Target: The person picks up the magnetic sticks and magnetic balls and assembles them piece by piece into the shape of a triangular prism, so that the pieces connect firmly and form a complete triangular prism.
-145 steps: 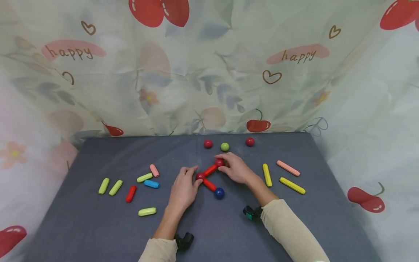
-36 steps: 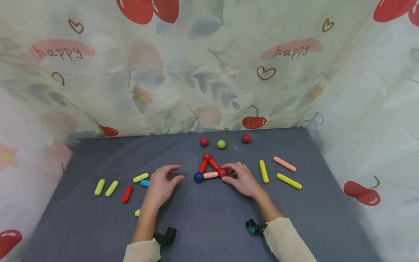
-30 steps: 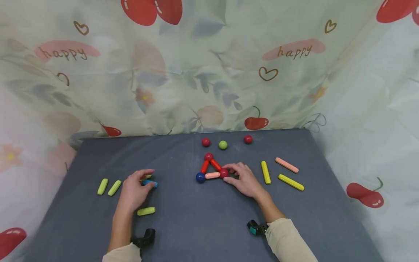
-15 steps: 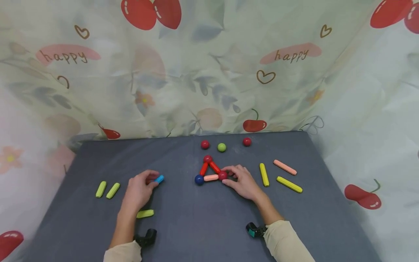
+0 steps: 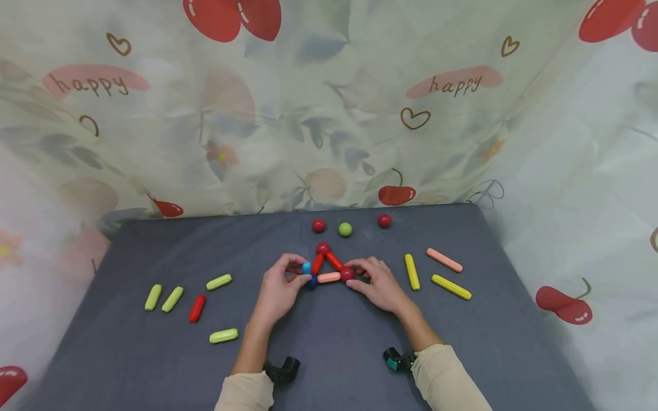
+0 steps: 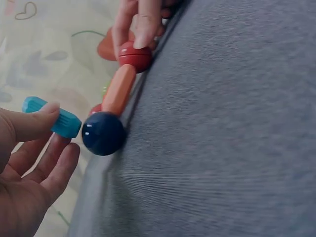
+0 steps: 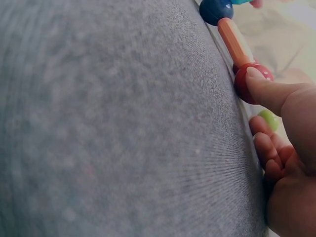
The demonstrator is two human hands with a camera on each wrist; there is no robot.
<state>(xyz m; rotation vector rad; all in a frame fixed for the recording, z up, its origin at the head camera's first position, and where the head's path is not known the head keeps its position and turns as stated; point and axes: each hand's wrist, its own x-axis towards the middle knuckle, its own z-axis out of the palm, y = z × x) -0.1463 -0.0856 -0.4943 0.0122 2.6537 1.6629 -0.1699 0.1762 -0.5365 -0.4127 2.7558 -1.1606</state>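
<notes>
Triangle on grey cloth — printed backdrop.

1. The dark-blue ball before me looks like smooth, glossy plastic.
2. My light-blue stick looks plastic too, ridged, with a softer sheen.
3. The joined pink stick looks like faceted plastic.
4. The grey table cover looks to me like matt, finely grained cloth.
5. My left sleeve looks like matt cloth.

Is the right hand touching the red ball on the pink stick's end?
Touching: the right wrist view shows the right hand with its thumb on the red ball.
</notes>
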